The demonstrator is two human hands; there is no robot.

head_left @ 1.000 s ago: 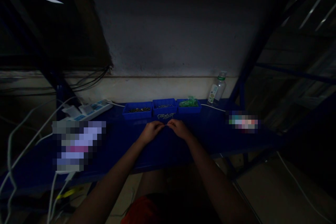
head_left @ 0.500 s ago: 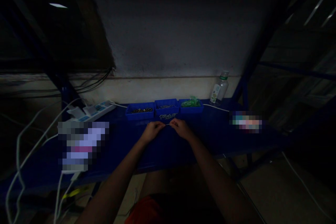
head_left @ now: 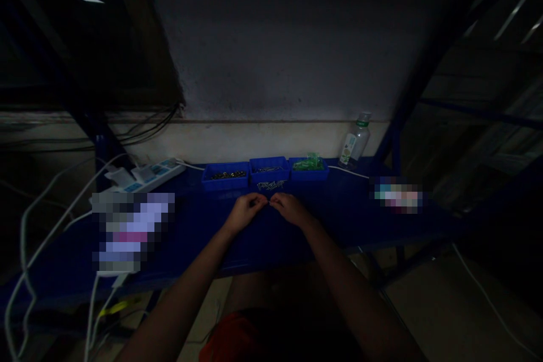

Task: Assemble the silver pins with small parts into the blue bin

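Note:
My left hand (head_left: 244, 211) and my right hand (head_left: 290, 208) rest close together on the blue shelf (head_left: 203, 232), fingertips pinched and nearly touching over something tiny that the dim light hides. Just beyond them lies a small pile of thin metal pieces (head_left: 270, 185). Behind that stand three blue trays: the left tray (head_left: 224, 175) holds dark small parts, the middle tray (head_left: 268, 168) holds thin metal parts, the right tray (head_left: 309, 169) holds green pieces.
A white power strip (head_left: 146, 175) with cables lies at the back left. A clear bottle (head_left: 354, 141) stands at the back right. Blurred patches sit left and right on the shelf. Dark shelf uprights frame both sides.
My fingertips have drawn closer together; the thin gap between the two pinches has closed. The view has shifted slightly.

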